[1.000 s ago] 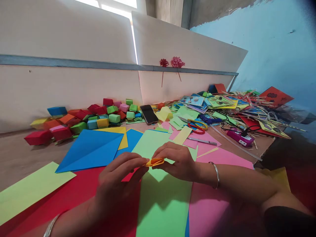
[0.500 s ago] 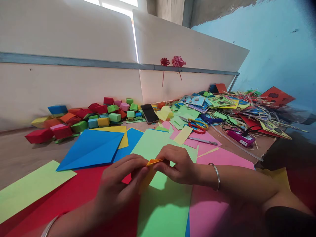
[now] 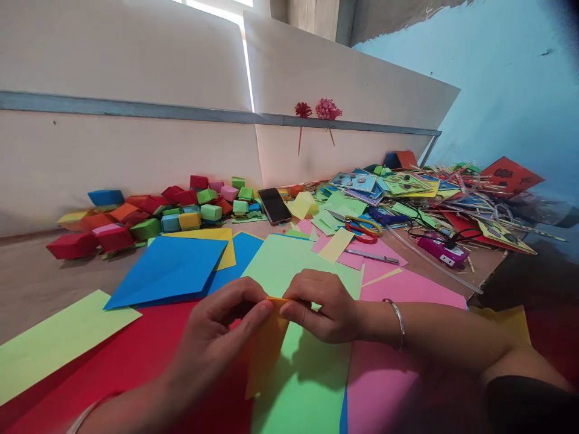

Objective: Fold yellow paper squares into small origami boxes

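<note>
Between both hands hangs a strip of orange paper (image 3: 268, 349), its top edge folded. My left hand (image 3: 226, 325) pinches the left end of that edge between thumb and forefinger. My right hand (image 3: 321, 306) grips the right end the same way, its other fingers curled in. The strip dangles downward over a light green sheet (image 3: 307, 374) and a red sheet (image 3: 149, 355). To the right, a pink sheet (image 3: 384, 386) lies below my right forearm.
Folded blue paper (image 3: 167, 268) and a pale green strip (image 3: 58, 343) lie left. Behind are several coloured paper boxes (image 3: 115, 238), a phone (image 3: 274, 206), scissors (image 3: 364, 229), a cutter knife (image 3: 373, 257) and a purple power socket (image 3: 443, 250). Craft cards and sticks pile up at right.
The paper's top fold, looped open before, is now pressed flat and thin. More of the strip shows hanging down. My left hand has turned slightly, with its thumb lying along the edge.
</note>
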Motion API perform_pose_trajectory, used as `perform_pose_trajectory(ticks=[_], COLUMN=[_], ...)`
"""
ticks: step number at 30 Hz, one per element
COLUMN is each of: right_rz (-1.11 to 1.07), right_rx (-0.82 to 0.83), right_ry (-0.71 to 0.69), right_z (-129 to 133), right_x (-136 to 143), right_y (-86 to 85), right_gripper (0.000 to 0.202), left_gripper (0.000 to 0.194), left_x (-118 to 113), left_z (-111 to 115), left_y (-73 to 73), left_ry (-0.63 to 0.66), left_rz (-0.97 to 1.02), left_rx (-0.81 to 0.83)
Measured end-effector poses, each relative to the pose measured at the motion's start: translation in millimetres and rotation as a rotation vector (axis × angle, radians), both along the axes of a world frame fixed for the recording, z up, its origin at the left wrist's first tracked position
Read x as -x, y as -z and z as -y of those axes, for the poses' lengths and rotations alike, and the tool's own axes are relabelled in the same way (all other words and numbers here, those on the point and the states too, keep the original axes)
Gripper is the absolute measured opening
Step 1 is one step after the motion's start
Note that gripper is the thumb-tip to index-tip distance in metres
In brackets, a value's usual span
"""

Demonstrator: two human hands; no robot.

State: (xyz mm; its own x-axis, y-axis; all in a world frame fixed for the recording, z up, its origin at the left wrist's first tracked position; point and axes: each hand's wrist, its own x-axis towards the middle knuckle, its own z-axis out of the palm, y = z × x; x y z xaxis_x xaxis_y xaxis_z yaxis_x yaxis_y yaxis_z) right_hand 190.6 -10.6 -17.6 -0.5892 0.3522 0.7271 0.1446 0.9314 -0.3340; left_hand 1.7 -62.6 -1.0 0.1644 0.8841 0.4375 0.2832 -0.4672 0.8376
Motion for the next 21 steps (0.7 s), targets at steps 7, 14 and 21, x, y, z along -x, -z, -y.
perform_pose_trajectory(ticks=[7,14,21], right_rz=[0.027,-0.069,-0.027], right_rx=[0.063,0.623,0.815], right_ry=[-0.015,-0.021,-0.152], right_z=[1.7,4.6,-3.2], right_x=[-0.8,-2.1,-1.9], right_y=[-1.4,-13.1,-20.4], right_gripper=[0.036,0.042,0.048], left_gripper=[0.019,0.017,0.029], left_x=[0.0,2.5,-1.5], left_z=[-3.9,-4.8,-9.1], left_y=[5.9,7.3,1.8], left_ry=[0.051,0.025,0.082], left_rz=[0.019,0.167,0.251], left_rx=[0.079,0.19,0.442])
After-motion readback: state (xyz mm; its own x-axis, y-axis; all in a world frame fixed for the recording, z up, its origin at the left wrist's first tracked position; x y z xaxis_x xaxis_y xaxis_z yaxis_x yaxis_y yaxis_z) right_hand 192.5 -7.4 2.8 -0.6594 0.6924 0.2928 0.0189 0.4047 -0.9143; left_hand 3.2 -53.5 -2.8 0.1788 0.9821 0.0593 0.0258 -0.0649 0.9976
